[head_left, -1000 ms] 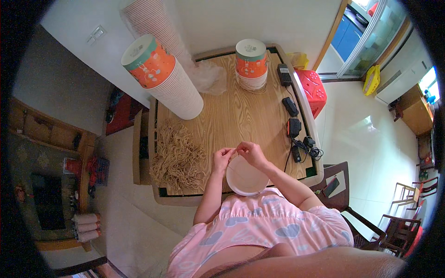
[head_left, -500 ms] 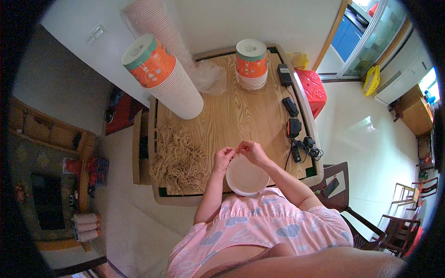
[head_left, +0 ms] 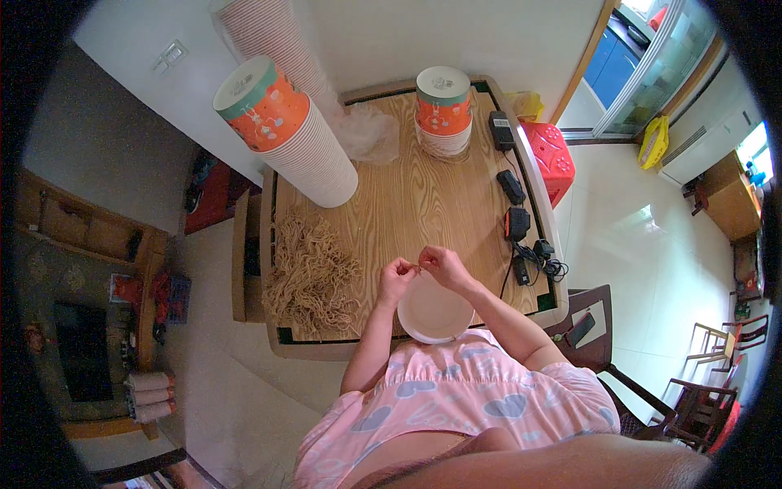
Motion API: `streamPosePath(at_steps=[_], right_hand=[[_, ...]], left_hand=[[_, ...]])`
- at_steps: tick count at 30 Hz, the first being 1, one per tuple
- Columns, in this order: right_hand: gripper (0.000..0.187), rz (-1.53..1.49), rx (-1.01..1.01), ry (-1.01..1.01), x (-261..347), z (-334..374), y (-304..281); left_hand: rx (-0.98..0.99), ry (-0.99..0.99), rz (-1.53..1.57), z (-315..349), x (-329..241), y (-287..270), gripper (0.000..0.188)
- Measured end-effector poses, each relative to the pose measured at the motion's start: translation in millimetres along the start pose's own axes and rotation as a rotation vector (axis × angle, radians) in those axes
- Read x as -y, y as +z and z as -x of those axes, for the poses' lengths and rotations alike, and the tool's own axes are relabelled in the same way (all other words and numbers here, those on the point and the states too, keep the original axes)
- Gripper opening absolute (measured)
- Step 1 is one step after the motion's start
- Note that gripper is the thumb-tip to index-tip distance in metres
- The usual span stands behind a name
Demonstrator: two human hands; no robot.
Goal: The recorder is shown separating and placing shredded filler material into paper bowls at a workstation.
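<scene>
Above a white paper bowl [head_left: 434, 310] at the near edge of the wooden table [head_left: 407, 204], the left hand [head_left: 397, 275] and right hand [head_left: 436, 264] meet, their fingers pinched closed on a thin strand too small to identify. A heap of tan string [head_left: 309, 273] lies to the left of the bowl, well apart from two stacks of orange paper cups [head_left: 285, 130] at the far side.

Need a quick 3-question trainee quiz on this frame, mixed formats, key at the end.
1. True or false: both hands, left hand and right hand, meet above the far rim of the white paper bowl.
2. The heap of tan string pieces lies on which side of the bowl? A left, B right, C beyond it.
3. Fill in: the short stack of orange cups stands at the table's ____ edge.

Key: 1 true; 2 A; 3 far.
</scene>
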State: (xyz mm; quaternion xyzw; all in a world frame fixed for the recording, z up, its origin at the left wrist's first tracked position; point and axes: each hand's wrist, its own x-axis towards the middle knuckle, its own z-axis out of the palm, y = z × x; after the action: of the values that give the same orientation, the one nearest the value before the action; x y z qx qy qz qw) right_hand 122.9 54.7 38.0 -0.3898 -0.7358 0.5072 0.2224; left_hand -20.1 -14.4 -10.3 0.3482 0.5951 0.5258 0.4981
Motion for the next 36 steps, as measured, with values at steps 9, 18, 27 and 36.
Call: streamPosePath(at_steps=[9, 18, 27, 36], right_hand=[[0.021, 0.115, -0.049, 0.093, -8.4, -3.1, 1.5], [0.018, 0.058, 0.069, 0.147, -14.2, -8.1, 2.7], [0.012, 0.047, 0.073, 0.038, 1.2, -0.3, -0.7], [0.011, 0.092, 0.011, -0.092, 1.8, 4.1, 1.1]], left_hand=[[-0.177, 0.282, -0.437, 11.2, -18.7, 13.3, 0.013], [-0.157, 0.293, -0.373, 15.9, -20.5, 12.4, 0.007], [-0.092, -0.092, 0.245, 15.4, -15.7, 0.0, 0.003], [-0.029, -0.147, 0.232, 10.7, -7.1, -1.7, 0.004]])
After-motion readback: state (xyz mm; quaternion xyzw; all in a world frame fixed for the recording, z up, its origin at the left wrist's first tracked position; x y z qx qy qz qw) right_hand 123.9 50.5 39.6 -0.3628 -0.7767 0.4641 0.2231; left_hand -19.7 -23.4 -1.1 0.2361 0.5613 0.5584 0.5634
